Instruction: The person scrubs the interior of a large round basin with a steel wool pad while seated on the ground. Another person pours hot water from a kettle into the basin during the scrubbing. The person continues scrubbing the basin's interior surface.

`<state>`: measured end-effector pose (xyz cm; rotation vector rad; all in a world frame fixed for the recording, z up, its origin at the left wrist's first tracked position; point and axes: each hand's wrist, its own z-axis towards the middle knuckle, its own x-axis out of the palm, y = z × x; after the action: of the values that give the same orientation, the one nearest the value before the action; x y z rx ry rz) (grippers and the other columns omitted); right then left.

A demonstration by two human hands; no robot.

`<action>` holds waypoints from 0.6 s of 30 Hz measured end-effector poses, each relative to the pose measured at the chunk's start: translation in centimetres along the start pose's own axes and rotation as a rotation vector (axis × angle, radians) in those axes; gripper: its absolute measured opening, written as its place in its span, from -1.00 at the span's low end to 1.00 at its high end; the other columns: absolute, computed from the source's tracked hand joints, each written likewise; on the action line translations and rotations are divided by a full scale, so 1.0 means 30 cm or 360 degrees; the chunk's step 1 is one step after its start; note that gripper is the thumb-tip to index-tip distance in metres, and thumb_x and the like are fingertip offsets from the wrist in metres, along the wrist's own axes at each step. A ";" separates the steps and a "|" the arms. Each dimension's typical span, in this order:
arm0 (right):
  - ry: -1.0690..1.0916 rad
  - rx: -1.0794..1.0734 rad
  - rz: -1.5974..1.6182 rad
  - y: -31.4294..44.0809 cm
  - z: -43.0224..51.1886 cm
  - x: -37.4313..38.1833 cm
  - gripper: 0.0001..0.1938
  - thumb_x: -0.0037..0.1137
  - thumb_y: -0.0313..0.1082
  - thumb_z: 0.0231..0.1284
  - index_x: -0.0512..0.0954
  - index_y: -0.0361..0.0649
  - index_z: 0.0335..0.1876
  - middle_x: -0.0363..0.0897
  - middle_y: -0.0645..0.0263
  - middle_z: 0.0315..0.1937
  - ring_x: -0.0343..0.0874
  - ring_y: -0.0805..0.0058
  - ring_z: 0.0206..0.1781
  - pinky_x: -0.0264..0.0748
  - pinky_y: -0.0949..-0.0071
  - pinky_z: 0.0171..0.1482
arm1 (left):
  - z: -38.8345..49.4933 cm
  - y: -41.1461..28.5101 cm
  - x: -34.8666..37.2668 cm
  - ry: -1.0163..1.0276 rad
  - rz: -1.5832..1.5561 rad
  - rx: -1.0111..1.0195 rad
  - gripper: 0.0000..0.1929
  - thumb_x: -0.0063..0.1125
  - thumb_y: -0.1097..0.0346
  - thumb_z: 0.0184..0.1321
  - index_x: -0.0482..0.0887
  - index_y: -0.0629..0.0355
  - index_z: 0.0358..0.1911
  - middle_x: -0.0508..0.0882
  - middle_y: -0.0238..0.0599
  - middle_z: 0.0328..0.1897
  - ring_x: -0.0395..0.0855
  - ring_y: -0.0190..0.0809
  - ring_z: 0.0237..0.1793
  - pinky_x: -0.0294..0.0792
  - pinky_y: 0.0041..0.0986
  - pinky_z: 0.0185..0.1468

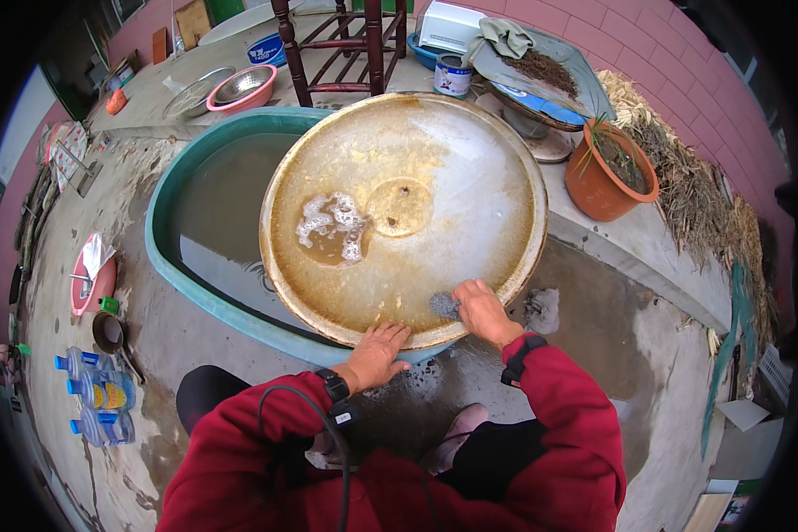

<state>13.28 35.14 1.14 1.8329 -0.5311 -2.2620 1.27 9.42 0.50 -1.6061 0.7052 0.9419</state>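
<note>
A large round metal lid (465, 199), stained yellow-brown, rests across a green plastic tub (193, 292) of murky water. My right hand (482, 309) holds a grey steel-wool scourer (444, 305) against the lid's surface near its lower right rim. With fingers spread, my left hand (379, 352) presses on the near rim and grips nothing. Foamy brown water (332, 229) pools left of the lid's centre. A grey wet cloth (542, 310) lies on the ground just right of the lid.
A concrete step (645, 266) runs along the right, with a potted plant (608, 173) on it. A dark wooden stool (339, 86) stands behind the lid. At left are a pink basin (100, 286), a long-handled ladle (110, 332) and several plastic bottles (103, 392).
</note>
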 end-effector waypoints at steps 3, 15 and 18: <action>0.0015 0.0037 -0.0008 -0.008 -0.006 -0.005 -0.80 0.10 -0.50 0.09 0.51 -0.16 -0.14 0.51 0.13 -0.14 0.45 0.08 0.02 0.38 0.17 0.06 | -0.007 -0.067 0.076 -0.0197 0.0079 -0.0073 -0.31 0.34 0.19 0.09 0.37 0.23 0.31 0.39 0.02 0.36 0.28 0.14 0.39 0.13 -0.08 0.42; 0.0003 0.0216 0.0010 -0.029 -0.050 -0.023 -0.75 0.13 -0.47 0.09 0.49 -0.08 -0.09 0.54 0.20 -0.11 0.47 0.19 0.07 0.25 0.24 0.07 | 0.010 0.129 0.042 -0.0683 0.0337 -0.0328 -0.51 0.33 0.05 0.03 0.63 0.18 -0.01 0.55 -0.07 -0.02 0.43 0.08 0.09 0.26 -0.13 0.21; -0.0001 0.0239 0.0042 -0.035 -0.050 -0.020 -0.76 0.13 -0.46 0.10 0.49 -0.08 -0.08 0.54 0.20 -0.11 0.47 0.19 0.08 0.24 0.21 0.09 | -0.012 0.205 -0.003 -0.0075 0.0465 -0.0439 -0.41 0.26 0.29 -0.11 0.58 0.10 0.14 0.53 -0.07 0.12 0.39 0.09 0.21 0.23 -0.14 0.29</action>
<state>14.95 36.07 1.02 1.8808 -0.7398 -2.2612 -3.82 7.66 -2.47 -1.7414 0.8194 1.3329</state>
